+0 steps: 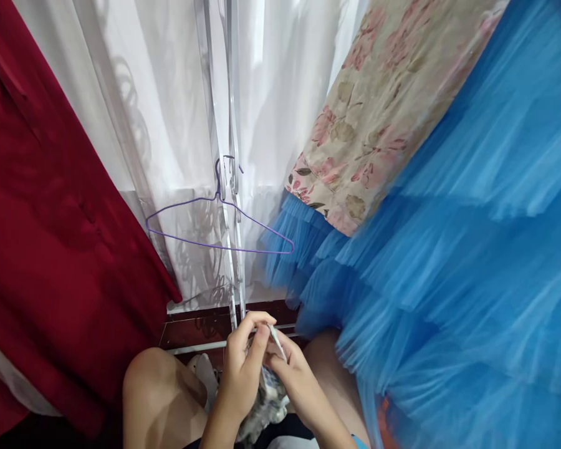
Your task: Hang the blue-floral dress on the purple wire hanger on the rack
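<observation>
My left hand (pixel 247 352) and right hand (pixel 290 362) both pinch one patterned cloth (pixel 267 402), bunched below them. Ahead hangs one hanger (pixel 219 194); leftward, one red cloth (pixel 60 237); rightward, one floral cloth (pixel 355 149) and one blue skirt (pixel 462 280).

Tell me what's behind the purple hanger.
Behind the hanger are two pale poles and the white curtain; blue tulle shows behind its right end in the picture. The poles cover strips of curtain, and whatever lies beyond the curtain can't be seen.
</observation>
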The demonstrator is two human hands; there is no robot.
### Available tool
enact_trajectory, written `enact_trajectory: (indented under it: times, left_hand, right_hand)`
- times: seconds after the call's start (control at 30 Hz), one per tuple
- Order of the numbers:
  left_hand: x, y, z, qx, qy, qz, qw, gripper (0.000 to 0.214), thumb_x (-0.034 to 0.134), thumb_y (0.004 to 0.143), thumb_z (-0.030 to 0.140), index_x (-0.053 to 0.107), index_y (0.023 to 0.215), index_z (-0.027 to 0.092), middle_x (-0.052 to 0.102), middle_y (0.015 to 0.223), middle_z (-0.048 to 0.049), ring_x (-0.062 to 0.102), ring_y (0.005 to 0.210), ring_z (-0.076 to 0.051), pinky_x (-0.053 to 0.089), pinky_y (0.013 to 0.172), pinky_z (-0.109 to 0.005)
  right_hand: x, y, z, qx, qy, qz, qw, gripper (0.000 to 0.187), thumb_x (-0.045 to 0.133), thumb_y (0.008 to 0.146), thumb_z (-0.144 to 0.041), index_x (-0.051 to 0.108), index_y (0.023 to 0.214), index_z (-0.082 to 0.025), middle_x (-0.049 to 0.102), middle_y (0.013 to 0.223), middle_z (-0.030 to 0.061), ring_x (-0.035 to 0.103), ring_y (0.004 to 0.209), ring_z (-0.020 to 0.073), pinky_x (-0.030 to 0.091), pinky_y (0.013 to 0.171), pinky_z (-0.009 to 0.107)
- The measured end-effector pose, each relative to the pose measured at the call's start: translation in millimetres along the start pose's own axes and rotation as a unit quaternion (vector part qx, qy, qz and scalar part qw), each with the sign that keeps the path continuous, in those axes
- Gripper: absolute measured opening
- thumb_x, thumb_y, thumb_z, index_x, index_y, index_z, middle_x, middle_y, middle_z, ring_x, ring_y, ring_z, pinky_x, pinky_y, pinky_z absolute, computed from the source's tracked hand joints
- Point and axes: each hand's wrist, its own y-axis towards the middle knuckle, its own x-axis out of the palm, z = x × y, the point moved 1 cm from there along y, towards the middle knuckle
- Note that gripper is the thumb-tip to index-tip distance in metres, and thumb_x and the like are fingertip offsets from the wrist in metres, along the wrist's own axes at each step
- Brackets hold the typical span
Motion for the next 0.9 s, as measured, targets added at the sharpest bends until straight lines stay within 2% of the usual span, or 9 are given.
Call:
enact_trajectory:
  times: [0.13,0.23,0.37,0.5,0.57,0.63,0.7,0.8,0.9]
  left_hand:
    - [-10.0,-2,-26,-0.005,-0.001,-0.007,1.000,0.038,0.035,0.102,0.044,0.059,0.120,0.021,0.063,0.110,-0.0075,0.058,0.105,-0.021,0.041,0.096,-0.032]
    - [-14.9,-9,-49,-0.067,0.006,-0.102,0.993,0.045,0.036,0.100,0.049,0.059,0.127,0.021,0.059,0.129,-0.0097,0.051,0.124,-0.025,0.035,0.109,-0.036]
    - [-23.1,-24,-70,-0.171,0.053,-0.245,0.953,0.049,0.049,0.093,0.057,0.068,0.117,0.019,0.066,0.118,-0.0113,0.057,0.117,-0.028,0.041,0.104,-0.039]
    - [-24.2,-25,-58,-0.078,0.059,-0.358,0.928,0.033,0.066,0.085,0.048,0.076,0.096,0.019,0.068,0.106,-0.0120,0.063,0.106,-0.027,0.045,0.099,-0.037]
    - [-20.8,-18,-45,-0.022,0.043,-0.339,0.940,0.030,0.073,0.080,0.041,0.076,0.103,0.022,0.062,0.125,-0.0126,0.056,0.121,-0.028,0.039,0.107,-0.037]
    - [-16.0,-9,-32,-0.003,0.042,-0.294,0.955,0.050,0.078,0.076,0.036,0.068,0.124,0.026,0.053,0.140,-0.0115,0.049,0.131,-0.028,0.034,0.112,-0.038]
    - [-11.6,0,-24,-0.009,0.046,-0.280,0.959,0.053,0.072,0.082,0.035,0.062,0.133,0.025,0.060,0.134,-0.0107,0.055,0.123,-0.028,0.038,0.108,-0.038]
    - [-12.3,14,-17,-0.025,0.070,-0.264,0.962,0.029,0.054,0.094,0.036,0.074,0.106,0.018,0.072,0.100,-0.0064,0.064,0.096,-0.024,0.047,0.090,-0.032]
    - [-22.8,30,-6,-0.012,0.115,-0.232,0.966,0.033,0.051,0.095,0.035,0.070,0.078,0.015,0.065,0.073,-0.0019,0.057,0.073,-0.018,0.043,0.069,-0.025]
  right_hand:
    - [-7,-7,-5,0.073,0.071,-0.029,0.994,0.035,0.059,0.084,-0.014,0.067,0.117,-0.023,0.065,0.095,0.0006,0.056,0.087,0.0166,0.043,0.083,0.027]
    - [-21,-13,-16,0.122,0.107,-0.089,0.983,0.034,0.070,0.082,-0.023,0.067,0.116,-0.022,0.066,0.090,0.0003,0.058,0.078,0.0147,0.046,0.079,0.027]
    - [-57,-15,-44,0.179,0.117,-0.138,0.967,0.042,0.084,0.064,-0.028,0.072,0.102,-0.016,0.070,0.083,0.0039,0.063,0.068,0.0161,0.048,0.068,0.027]
    - [-90,-4,-77,0.171,0.121,-0.103,0.972,0.037,0.086,0.056,-0.027,0.076,0.090,-0.016,0.074,0.078,0.0073,0.067,0.064,0.0191,0.051,0.061,0.027]
    - [-93,6,-86,0.158,0.119,-0.083,0.977,0.034,0.087,0.056,-0.027,0.077,0.086,-0.015,0.073,0.071,0.0070,0.066,0.057,0.0179,0.049,0.054,0.025]
    - [-87,16,-89,0.144,0.107,-0.067,0.982,0.032,0.086,0.059,-0.031,0.077,0.085,-0.014,0.072,0.068,0.0074,0.064,0.054,0.0172,0.049,0.053,0.024]
    - [-77,23,-88,0.140,0.081,-0.068,0.984,0.032,0.082,0.067,-0.035,0.076,0.090,-0.013,0.073,0.072,0.0084,0.065,0.057,0.0176,0.050,0.057,0.025]
    - [-66,25,-85,0.152,0.058,-0.086,0.983,0.035,0.074,0.080,-0.041,0.072,0.104,-0.016,0.074,0.086,0.0089,0.068,0.071,0.0199,0.053,0.070,0.029]
    - [-65,20,-85,0.177,0.015,-0.132,0.975,0.039,0.067,0.085,-0.048,0.069,0.112,-0.018,0.073,0.096,0.0080,0.069,0.084,0.0214,0.052,0.084,0.034]
